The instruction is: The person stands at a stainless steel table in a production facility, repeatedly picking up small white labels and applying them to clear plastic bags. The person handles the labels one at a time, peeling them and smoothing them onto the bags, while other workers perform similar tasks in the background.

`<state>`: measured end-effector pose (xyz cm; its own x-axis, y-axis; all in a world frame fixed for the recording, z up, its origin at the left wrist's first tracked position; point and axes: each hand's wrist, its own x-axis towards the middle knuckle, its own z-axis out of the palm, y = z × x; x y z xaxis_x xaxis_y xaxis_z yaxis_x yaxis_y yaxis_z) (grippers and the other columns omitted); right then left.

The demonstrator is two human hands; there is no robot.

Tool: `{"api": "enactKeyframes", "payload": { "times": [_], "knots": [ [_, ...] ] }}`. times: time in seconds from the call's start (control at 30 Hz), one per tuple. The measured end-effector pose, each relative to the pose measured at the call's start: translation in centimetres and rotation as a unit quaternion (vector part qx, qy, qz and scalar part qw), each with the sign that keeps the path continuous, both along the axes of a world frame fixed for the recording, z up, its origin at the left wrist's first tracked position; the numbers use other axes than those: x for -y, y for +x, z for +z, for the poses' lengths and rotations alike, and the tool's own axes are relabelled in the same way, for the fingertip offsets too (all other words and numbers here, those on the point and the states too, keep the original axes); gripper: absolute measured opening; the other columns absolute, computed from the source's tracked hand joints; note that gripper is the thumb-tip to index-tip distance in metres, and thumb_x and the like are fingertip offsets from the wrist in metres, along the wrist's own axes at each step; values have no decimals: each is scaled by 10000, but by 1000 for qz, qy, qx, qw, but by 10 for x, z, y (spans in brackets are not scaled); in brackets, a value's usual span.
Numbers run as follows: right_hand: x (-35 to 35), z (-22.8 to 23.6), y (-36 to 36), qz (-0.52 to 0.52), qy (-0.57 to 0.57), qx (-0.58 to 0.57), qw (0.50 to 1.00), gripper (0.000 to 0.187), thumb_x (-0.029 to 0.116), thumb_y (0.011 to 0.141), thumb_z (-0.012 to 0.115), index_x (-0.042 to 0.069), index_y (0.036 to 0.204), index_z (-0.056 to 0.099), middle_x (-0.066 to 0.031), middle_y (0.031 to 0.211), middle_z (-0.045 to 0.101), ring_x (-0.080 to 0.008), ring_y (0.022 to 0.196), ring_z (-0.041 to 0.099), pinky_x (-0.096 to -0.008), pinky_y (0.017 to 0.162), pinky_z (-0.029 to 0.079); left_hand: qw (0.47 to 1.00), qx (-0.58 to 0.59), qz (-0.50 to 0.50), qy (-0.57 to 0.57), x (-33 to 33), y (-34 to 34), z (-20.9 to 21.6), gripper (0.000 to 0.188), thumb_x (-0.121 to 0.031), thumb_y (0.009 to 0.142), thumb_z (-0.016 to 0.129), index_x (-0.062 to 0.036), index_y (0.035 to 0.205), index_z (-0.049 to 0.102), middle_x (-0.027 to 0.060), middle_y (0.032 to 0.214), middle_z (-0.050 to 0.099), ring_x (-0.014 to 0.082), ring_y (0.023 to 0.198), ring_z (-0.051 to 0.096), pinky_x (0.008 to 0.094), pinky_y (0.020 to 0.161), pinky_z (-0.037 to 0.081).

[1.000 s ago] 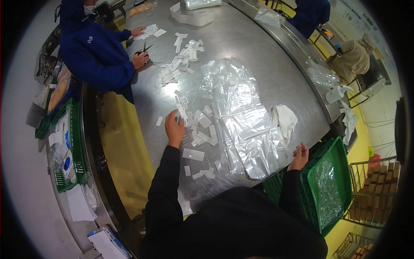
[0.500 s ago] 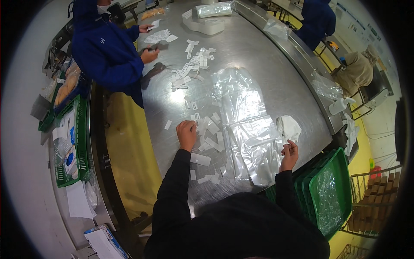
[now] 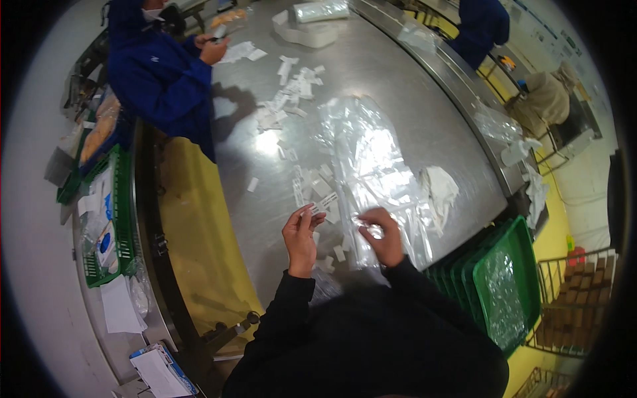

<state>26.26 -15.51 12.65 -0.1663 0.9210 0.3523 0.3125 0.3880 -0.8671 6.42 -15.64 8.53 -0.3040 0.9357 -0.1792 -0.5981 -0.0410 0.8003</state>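
My left hand (image 3: 300, 240) pinches a small white printed label (image 3: 326, 203) between thumb and fingers, raised over the near part of the steel table. Beside it, to the right, my right hand (image 3: 383, 237) hovers over the clear plastic bags (image 3: 371, 162). Its thumb and forefinger curl together in a pinch; anything small between them cannot be made out. Loose white labels (image 3: 320, 178) lie around and beyond my left hand. Farther off is a larger pile of labels (image 3: 292, 93). A crumpled white cloth (image 3: 439, 192) lies right of the bags.
Stacked green crates (image 3: 507, 285) stand at the table's right near corner. A co-worker in blue (image 3: 159, 79) holds something small at the far left. A white paper strip (image 3: 305, 34) and rolled plastic (image 3: 321, 10) lie at the far end. A spray bottle (image 3: 519, 151) stands along the right ledge.
My left hand has come nearer to me and lifted a label. My right hand has moved left from beside the cloth to over the bags. The co-worker's hands have come together.
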Motion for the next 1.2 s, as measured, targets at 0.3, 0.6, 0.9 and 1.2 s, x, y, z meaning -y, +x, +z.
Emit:
{"api": "enactKeyframes", "payload": {
  "times": [0.3,0.6,0.9,1.2],
  "knots": [
    [10,-43,-33,-2,-137,-75,988,174,70,864,702,-58,979,678,-101,901,693,-157,808,666,-278,746,531,994,-108,-20,5,55,45,-7,210,-110,968,580,36,1097,657,109,1017,696,153,901,659,284,802,536],
    [24,-50,6,69,-314,-113,940,188,113,924,609,-70,943,649,-74,828,622,-133,776,569,-293,780,499,973,-193,-111,58,71,30,-16,182,-58,936,577,57,1055,652,151,959,694,171,869,684,297,772,552],
    [26,-45,6,111,-292,-6,950,156,64,889,669,-64,977,665,-77,855,678,-124,770,606,-254,740,481,958,-283,-36,23,81,45,-13,112,-49,854,665,51,905,661,109,757,687,149,731,672,262,629,501],
    [18,-27,24,140,-279,12,950,139,98,854,688,-28,896,732,-85,833,711,-122,776,636,-263,730,493,969,-117,-215,23,69,35,-13,134,-3,915,616,55,1036,627,127,917,682,161,789,682,263,696,559]
  ]
}}
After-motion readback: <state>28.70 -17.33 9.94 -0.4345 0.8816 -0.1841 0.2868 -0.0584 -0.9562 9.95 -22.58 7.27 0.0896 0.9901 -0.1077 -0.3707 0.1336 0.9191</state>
